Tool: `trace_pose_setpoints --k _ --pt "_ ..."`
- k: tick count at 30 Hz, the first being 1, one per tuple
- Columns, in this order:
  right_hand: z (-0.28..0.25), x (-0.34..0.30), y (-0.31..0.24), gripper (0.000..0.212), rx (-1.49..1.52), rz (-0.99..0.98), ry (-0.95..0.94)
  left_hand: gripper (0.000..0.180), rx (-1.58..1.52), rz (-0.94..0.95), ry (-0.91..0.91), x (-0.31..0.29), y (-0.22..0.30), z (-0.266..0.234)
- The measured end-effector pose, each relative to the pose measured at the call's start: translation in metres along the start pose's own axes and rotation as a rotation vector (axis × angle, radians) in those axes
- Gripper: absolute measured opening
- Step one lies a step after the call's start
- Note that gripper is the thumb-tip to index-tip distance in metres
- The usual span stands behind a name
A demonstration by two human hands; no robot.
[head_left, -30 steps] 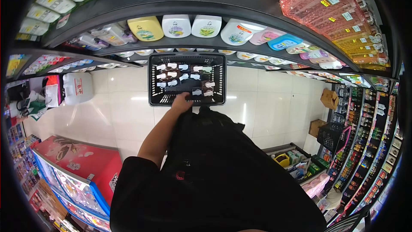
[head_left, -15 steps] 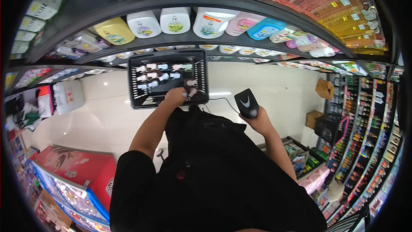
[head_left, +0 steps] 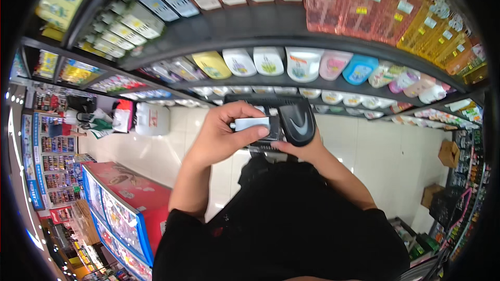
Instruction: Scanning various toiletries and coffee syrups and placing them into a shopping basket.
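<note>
My left hand (head_left: pixel 216 132) is closed round a small pale tube-shaped item (head_left: pixel 251 123), thumb along its near side and a narrow white end toward the palm. My right hand (head_left: pixel 307 151) grips a black handheld barcode scanner (head_left: pixel 298 124), its head just right of the pale item. The two hands are close together in front of me, over a black shopping basket (head_left: pixel 239 97). They hide most of the basket and its contents.
Shelves of bottles (head_left: pixel 303 64) stand close ahead. A large white jug (head_left: pixel 152 119) is on the floor at left, near a red freezer chest (head_left: pixel 125 179) with a blue edge. Cardboard boxes (head_left: pixel 449 153) and a full rack line the right side.
My left hand has risen out of the basket with the pale item. My right hand has brought the scanner left, beside it. The view has shifted, showing more of the upper shelves.
</note>
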State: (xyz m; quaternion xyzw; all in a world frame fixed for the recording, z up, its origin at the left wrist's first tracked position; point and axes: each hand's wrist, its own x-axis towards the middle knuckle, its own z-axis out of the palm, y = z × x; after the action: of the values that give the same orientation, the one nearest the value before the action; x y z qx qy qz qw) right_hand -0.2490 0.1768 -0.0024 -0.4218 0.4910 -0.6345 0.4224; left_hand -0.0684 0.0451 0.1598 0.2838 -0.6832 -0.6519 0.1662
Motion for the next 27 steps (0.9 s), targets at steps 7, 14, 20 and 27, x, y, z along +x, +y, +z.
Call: trace_pose_setpoints --k 7,14,20,27 --pt "0.020 -0.008 -0.024 0.048 0.108 0.262 0.288 0.081 0.009 0.236 0.462 0.003 -0.078 0.041" --pt "0.013 -0.031 -0.060 0.041 -0.152 0.047 0.049 0.096 -0.561 0.012 0.204 -0.014 -0.117 0.057" --pt "-0.014 -0.041 -0.099 0.043 -0.160 0.045 -0.423 0.093 -1.191 0.116 -0.181 -0.007 -0.121 0.005" --pt "-0.016 -0.058 -0.102 0.040 -0.349 0.145 -0.499 0.098 -1.153 0.063 -0.245 -0.006 -0.105 -0.019"
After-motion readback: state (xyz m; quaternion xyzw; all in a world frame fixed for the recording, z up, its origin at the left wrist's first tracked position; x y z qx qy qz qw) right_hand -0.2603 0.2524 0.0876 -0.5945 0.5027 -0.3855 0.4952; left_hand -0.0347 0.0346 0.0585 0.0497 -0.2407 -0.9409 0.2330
